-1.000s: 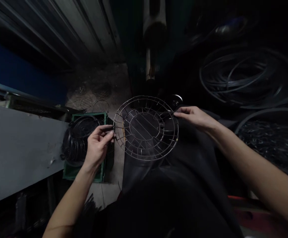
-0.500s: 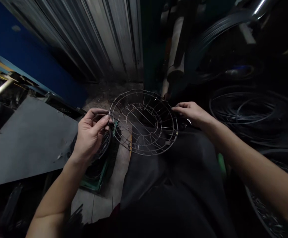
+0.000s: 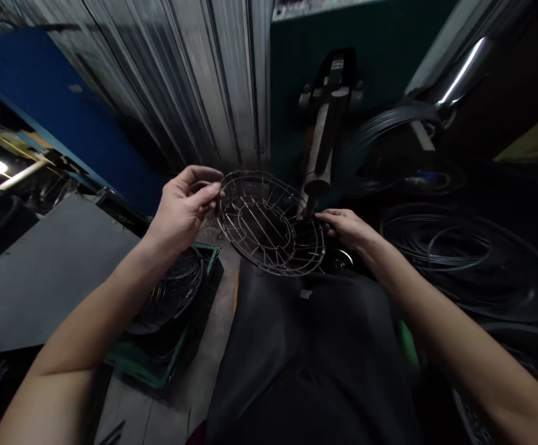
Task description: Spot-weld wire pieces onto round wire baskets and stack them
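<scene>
A round wire basket (image 3: 269, 232) of concentric rings and short spokes hangs between my hands above my dark apron (image 3: 306, 346). My left hand (image 3: 189, 201) pinches its rim at the upper left between thumb and fingers. On the opposite side, my right hand (image 3: 343, 225) grips the rim with its fingertips. The basket is tilted, its left side higher than its right. Just beyond it, the end of a cylindrical metal arm (image 3: 318, 176) on a machine comes close to the far right rim; whether they touch I cannot tell.
Left, a grey sheet panel (image 3: 55, 272) stands beside a green crate (image 3: 157, 374) holding a dark round container (image 3: 176, 296) of wire parts. Coiled wire (image 3: 458, 244) lies at right. Behind are a corrugated metal wall (image 3: 204, 74) and a blue panel (image 3: 65, 117).
The view has tipped upward, showing more of the machine arm. The wire basket has tilted, left side rising, and is nearer the metal arm. Both hands keep their hold.
</scene>
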